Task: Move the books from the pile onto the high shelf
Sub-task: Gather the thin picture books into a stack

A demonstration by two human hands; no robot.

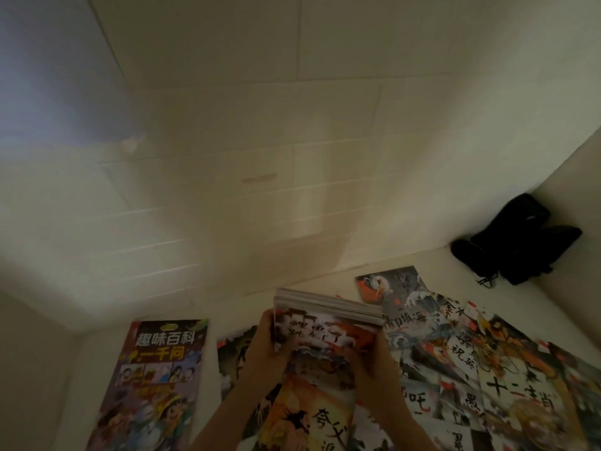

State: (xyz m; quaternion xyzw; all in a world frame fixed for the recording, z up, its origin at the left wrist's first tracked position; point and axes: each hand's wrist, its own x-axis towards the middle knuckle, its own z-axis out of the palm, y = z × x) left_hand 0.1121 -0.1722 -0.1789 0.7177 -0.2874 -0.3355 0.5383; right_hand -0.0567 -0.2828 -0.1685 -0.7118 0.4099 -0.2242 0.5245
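Low against the white wall, both hands grip a stack of books (327,323): left hand (266,345) and right hand (374,361) fingers curl round its sides. Placing appears underway; next, set it flat and release.

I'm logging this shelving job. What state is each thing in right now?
Stack of books: gripped at both sides, raised above the spread.
Left hand: grips the stack's left edge.
Right hand: grips its right edge.
Purple book: lying flat, apart.
Spread books: flat, overlapping.
Black bag: slumped in the corner.
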